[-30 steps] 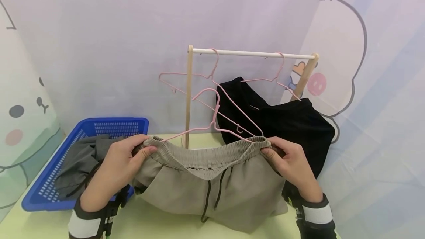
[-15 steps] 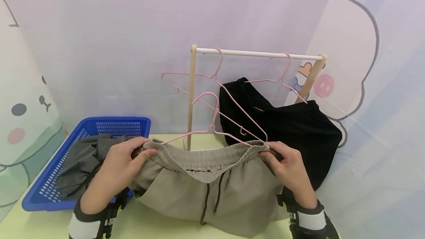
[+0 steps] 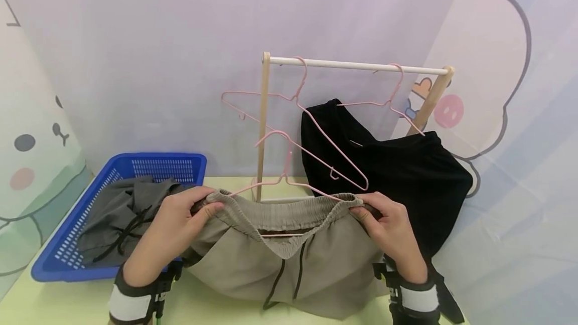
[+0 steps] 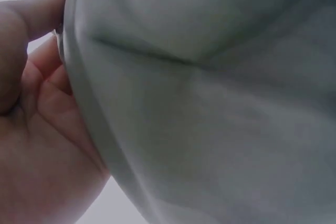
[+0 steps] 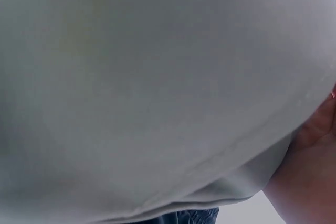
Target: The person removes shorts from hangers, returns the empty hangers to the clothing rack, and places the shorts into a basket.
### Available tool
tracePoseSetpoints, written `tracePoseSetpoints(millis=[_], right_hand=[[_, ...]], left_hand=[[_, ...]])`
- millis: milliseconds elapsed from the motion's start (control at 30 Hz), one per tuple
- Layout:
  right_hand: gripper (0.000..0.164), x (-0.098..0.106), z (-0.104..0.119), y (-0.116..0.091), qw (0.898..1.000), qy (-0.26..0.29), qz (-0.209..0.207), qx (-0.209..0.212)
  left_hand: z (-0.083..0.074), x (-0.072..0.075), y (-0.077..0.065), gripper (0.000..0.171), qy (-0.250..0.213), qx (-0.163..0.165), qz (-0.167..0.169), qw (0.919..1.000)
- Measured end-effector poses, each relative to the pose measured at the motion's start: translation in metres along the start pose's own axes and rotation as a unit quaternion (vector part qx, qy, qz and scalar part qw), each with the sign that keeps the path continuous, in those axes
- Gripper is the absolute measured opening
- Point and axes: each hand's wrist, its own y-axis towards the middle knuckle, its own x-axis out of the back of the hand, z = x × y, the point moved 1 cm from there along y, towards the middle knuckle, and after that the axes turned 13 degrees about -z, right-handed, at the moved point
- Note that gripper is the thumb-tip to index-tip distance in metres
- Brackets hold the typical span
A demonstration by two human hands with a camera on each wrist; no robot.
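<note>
A pair of grey-beige shorts (image 3: 289, 270) with an elastic waistband and dark drawstrings hangs between both hands. My left hand (image 3: 180, 219) pinches the waistband's left end, thumb in front. At the right end, my right hand (image 3: 388, 219) pinches it the same way. Inside the waistband sits a pink hanger (image 3: 284, 179), its hook upright above the cloth and its lower bar showing in the front dip. The left wrist view has the shorts' cloth (image 4: 199, 129) beside the hand; in the right wrist view cloth (image 5: 157, 87) covers most of the picture.
Behind stands a small rack with a white rail (image 3: 356, 65) and wooden posts. A bare pink hanger (image 3: 322, 132) and one bearing a black garment (image 3: 384, 169) hang there. At left, a blue basket (image 3: 67, 267) holds dark grey clothing (image 3: 113, 219).
The hanger's hook has tilted leftward and its lower bar now shows inside the waistband. The left hand has shifted slightly right, and the waistband's front dips lower. Both hands keep their hold.
</note>
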Motion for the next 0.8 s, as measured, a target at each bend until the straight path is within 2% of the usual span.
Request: tracePoseSetpoints(millis=[233,433,800], right_hand=[[0.034,-0.007,0.001,0.0,1.0,-0.001,-0.002,0.012],[0.033,-0.019,0.008,-0.003,0.999,0.011,0.021,0.029],[0.03,-0.025,0.014,-0.001,0.999,0.033,0.036,0.015]], left_hand=[[-0.004,-0.018,0.002,0.008,-0.024,-0.011,-0.006,0.9996],[-0.012,-0.035,0.002,0.006,-0.035,-0.025,0.01,0.999],[-0.02,-0.036,0.002,0.009,-0.025,-0.049,-0.039,0.9977]])
